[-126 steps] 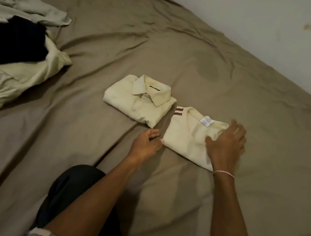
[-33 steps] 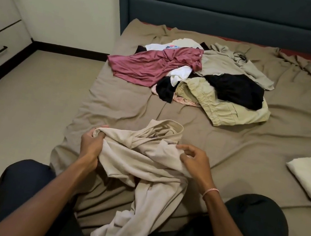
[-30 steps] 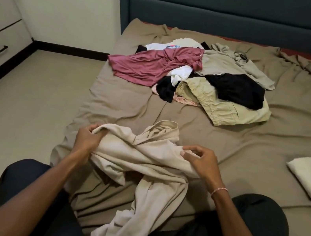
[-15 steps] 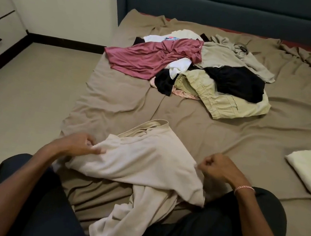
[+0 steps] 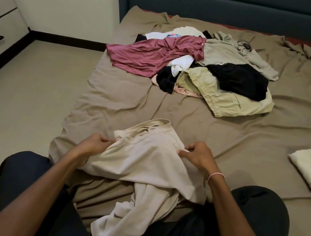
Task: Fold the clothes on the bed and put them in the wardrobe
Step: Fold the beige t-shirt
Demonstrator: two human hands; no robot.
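Both hands pinching beige shirt [image 5: 149, 158] at shoulders, left hand [image 5: 93, 144] and right hand [image 5: 195, 156] with fingers curled on fabric. Shirt lying on bed [image 5: 191, 120] edge, hem trailing into lap. Should be pulling it flat, smoothing before folding.

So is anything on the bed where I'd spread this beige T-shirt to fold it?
Nothing visible does. The left hand and right hand grip the beige T-shirt; the brown bedsheet just beyond it lies bare, with the heap of unfolded clothes farther up.
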